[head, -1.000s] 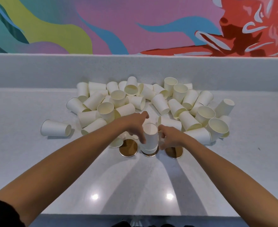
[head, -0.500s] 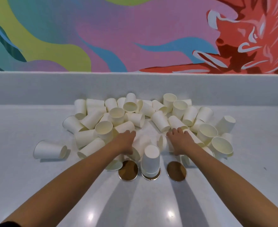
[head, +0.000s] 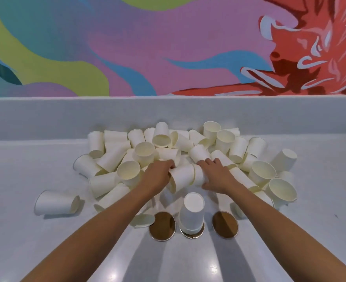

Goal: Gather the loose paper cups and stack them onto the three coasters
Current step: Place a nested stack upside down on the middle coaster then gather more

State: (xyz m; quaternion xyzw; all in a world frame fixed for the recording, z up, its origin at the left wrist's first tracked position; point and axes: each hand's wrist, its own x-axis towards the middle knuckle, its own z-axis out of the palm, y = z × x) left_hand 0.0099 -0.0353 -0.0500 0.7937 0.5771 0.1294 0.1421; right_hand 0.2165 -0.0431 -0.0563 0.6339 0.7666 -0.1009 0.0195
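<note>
Painted mural (head: pixel 147 47) above a white counter (head: pixel 45 251). The pile of loose cups (head: pixel 237 147) lies at 12 o'clock from the coasters, with one stray cup (head: pixel 56 202) at 9 o'clock from the pile. A second ago both hands were at the short stack (head: pixel 192 214); they have since left it and gone into the pile's near edge. The left hand (head: pixel 157 174) has its fingers curled round a side-lying cup (head: pixel 183 178). The right hand (head: pixel 214 176) lies over the neighbouring cup (head: pixel 198 176), fingers slightly apart and bent, apparently gripping it. The stack stands mouth-down on the middle coaster (head: pixel 192 235). The left coaster (head: pixel 162 225) at its 9 o'clock and the right coaster (head: pixel 225 224) at its 3 o'clock are bare. One placement looks finished and the next pick-up under way, and nearly all the cups remain unstacked.
</note>
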